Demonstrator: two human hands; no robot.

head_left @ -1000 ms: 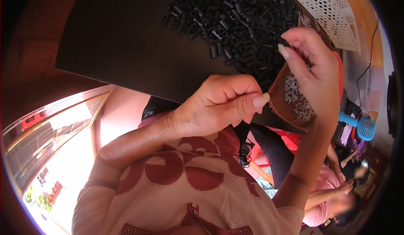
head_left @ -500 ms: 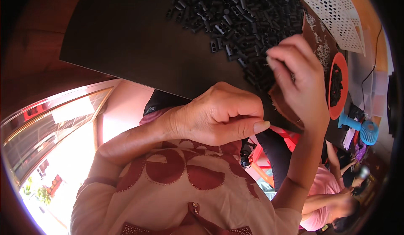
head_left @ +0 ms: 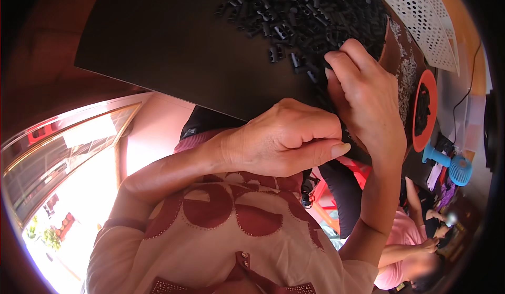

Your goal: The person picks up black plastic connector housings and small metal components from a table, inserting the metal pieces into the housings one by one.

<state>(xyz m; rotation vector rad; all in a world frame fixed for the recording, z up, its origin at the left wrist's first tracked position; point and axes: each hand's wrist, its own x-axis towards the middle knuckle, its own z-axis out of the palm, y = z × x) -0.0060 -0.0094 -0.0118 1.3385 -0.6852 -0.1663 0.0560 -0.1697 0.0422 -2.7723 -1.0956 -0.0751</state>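
My left hand [head_left: 286,139] is closed in a fist above the table's near edge, its thumb pressed along the curled fingers. Whatever it may hold is hidden. Just beyond it, my right hand [head_left: 365,102] bends over the near side of a heap of small black plastic tube-shaped pieces [head_left: 300,15]. The right fingers are curled together with their tips pointing down at the pieces, and what lies between them cannot be made out. Several loose black pieces [head_left: 294,60] lie along the heap's edge, left of the right hand.
The dark tabletop [head_left: 173,47] spreads to the left. Small silvery parts [head_left: 406,73] lie right of the heap. Beyond are an orange bowl [head_left: 430,110] of black pieces, a white perforated basket [head_left: 418,20] and a blue fan [head_left: 460,170]. Another person in pink [head_left: 402,231] sits at lower right.
My right hand has moved slightly left and turned its fingers down toward the heap's near edge. My left fist has shifted a little right, staying closed.
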